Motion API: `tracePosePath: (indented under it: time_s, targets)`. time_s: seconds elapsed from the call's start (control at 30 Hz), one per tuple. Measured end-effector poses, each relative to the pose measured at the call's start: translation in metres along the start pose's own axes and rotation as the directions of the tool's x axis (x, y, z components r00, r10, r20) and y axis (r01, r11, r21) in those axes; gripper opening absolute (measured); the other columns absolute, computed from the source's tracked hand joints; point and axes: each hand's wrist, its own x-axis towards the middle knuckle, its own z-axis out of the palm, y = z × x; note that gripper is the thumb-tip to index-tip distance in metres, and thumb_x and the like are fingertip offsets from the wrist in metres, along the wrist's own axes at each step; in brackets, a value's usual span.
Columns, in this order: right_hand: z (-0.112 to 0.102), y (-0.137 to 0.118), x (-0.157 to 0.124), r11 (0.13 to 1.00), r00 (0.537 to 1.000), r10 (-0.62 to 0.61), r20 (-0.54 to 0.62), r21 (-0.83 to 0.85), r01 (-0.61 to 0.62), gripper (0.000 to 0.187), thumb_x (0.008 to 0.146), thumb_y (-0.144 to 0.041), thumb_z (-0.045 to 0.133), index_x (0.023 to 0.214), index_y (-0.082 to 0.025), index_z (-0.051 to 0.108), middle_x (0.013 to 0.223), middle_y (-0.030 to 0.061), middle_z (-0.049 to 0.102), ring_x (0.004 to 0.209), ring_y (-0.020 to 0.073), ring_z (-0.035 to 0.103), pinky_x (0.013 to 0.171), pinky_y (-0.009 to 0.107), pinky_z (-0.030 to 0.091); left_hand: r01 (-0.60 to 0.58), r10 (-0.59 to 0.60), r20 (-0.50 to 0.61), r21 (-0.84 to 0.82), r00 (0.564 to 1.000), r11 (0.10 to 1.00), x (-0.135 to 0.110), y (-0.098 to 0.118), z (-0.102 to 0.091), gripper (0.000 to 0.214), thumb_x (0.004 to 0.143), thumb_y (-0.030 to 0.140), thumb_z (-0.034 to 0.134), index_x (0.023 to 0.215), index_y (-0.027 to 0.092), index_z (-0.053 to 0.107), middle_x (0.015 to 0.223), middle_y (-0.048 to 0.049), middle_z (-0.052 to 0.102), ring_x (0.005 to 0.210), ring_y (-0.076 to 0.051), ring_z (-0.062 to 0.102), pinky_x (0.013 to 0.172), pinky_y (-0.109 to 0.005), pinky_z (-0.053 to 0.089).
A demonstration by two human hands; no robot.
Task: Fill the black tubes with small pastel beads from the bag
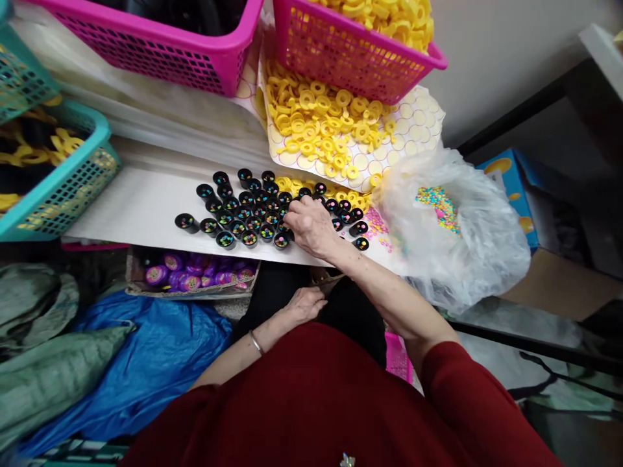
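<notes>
Many small black cups stand in a cluster on the white work surface, with coloured beads in them. My right hand is over the right part of this cluster, its fingers bent down and pinched together among the cups. Whatever the fingertips hold is hidden beneath the hand. Further black cups stand just right of it, next to loose pink beads. My left hand lies on my lap below the table edge, fingers loosely extended, with nothing visible in it.
Yellow ring-shaped pieces lie piled behind the cups, below a pink basket of more. A clear plastic bag of coloured beads sits at right. A teal basket stands left; a box of purple round items is under the table.
</notes>
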Motion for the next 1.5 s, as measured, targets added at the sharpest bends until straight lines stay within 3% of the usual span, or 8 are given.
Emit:
tracePosePath:
  time_s: [0.33,0.77,0.9,1.03,1.17,1.23,1.33,1.5]
  targets:
    - [0.007,0.003,0.004,0.999,0.993,-0.017,0.114,-0.027,0.021,0.026,0.095,-0.014,0.04,0.082,-0.019,0.062,0.087,0.0078,0.058,0.09,0.0221,0.041,0.073,0.037,0.023,0.1,-0.107,0.189,0.049,0.976,0.994,0.002,0.003,-0.009,0.017,0.089,0.024,0.057,0.08,0.017,0.07,0.091,-0.0063,0.067,0.084,-0.017,0.063,0.075,-0.027,0.047]
    - [-0.001,-0.003,0.014,0.995,0.97,-0.055,0.237,-0.068,0.073,0.019,0.09,-0.016,0.048,0.087,-0.017,0.066,0.094,0.0098,0.06,0.097,0.0248,0.043,0.078,0.038,0.029,0.143,-0.151,0.233,0.049,0.961,0.988,0.004,0.005,-0.012,0.016,0.088,0.022,0.056,0.085,0.017,0.072,0.094,-0.0061,0.068,0.091,-0.017,0.064,0.082,-0.027,0.047]
    - [-0.001,0.002,0.017,0.998,0.984,0.006,0.179,0.057,-0.017,0.023,0.094,-0.022,0.049,0.082,-0.017,0.068,0.092,0.0082,0.06,0.094,0.0225,0.046,0.079,0.036,0.032,0.161,-0.169,0.226,0.051,0.959,0.986,0.004,0.007,-0.014,0.017,0.088,0.023,0.056,0.082,0.017,0.071,0.091,-0.0059,0.068,0.087,-0.018,0.064,0.078,-0.027,0.046]
    - [-0.012,0.017,0.002,0.914,0.99,0.127,-0.056,0.395,-0.094,0.024,0.094,-0.028,0.053,0.08,-0.018,0.07,0.084,0.0042,0.06,0.086,0.0181,0.05,0.08,0.034,0.037,0.177,-0.182,0.217,0.044,0.959,0.983,0.005,0.008,-0.017,0.016,0.087,0.022,0.058,0.081,0.017,0.071,0.089,-0.0047,0.068,0.085,-0.017,0.063,0.075,-0.026,0.045]
    - [-0.015,0.047,-0.054,0.677,0.802,0.521,-0.293,0.714,-0.179,0.022,0.089,-0.038,0.059,0.081,-0.023,0.071,0.08,0.0018,0.06,0.079,0.017,0.054,0.074,0.032,0.041,0.182,-0.187,0.217,0.042,0.958,0.982,0.006,0.009,-0.02,0.017,0.087,0.022,0.058,0.078,0.018,0.071,0.085,-0.0028,0.066,0.082,-0.015,0.061,0.074,-0.025,0.043]
    - [-0.006,0.066,-0.096,0.574,0.635,0.708,-0.309,0.775,-0.263,0.023,0.085,-0.043,0.061,0.08,-0.023,0.071,0.077,0.0015,0.059,0.075,0.017,0.054,0.07,0.032,0.041,0.18,-0.186,0.222,0.047,0.957,0.983,0.007,0.009,-0.022,0.018,0.088,0.022,0.057,0.076,0.018,0.07,0.082,-0.0022,0.065,0.079,-0.014,0.059,0.074,-0.025,0.043]
    - [0.018,0.092,-0.155,0.496,0.474,0.841,-0.261,0.723,-0.481,0.023,0.081,-0.04,0.059,0.077,-0.02,0.069,0.073,0.0025,0.06,0.074,0.0181,0.055,0.071,0.033,0.043,0.174,-0.183,0.231,0.059,0.956,0.983,0.009,0.007,-0.021,0.021,0.089,0.023,0.056,0.072,0.017,0.067,0.079,-0.0014,0.062,0.075,-0.013,0.056,0.072,-0.025,0.041]
    - [0.044,0.113,-0.197,0.525,0.453,0.851,-0.267,0.46,-0.716,0.026,0.084,-0.029,0.049,0.084,-0.016,0.071,0.087,0.0082,0.066,0.083,0.02,0.059,0.08,0.033,0.045,0.189,-0.206,0.23,0.094,0.951,0.977,0.011,0.003,-0.016,0.021,0.088,0.025,0.057,0.071,0.018,0.066,0.078,-0.0005,0.06,0.076,-0.013,0.056,0.07,-0.025,0.04]
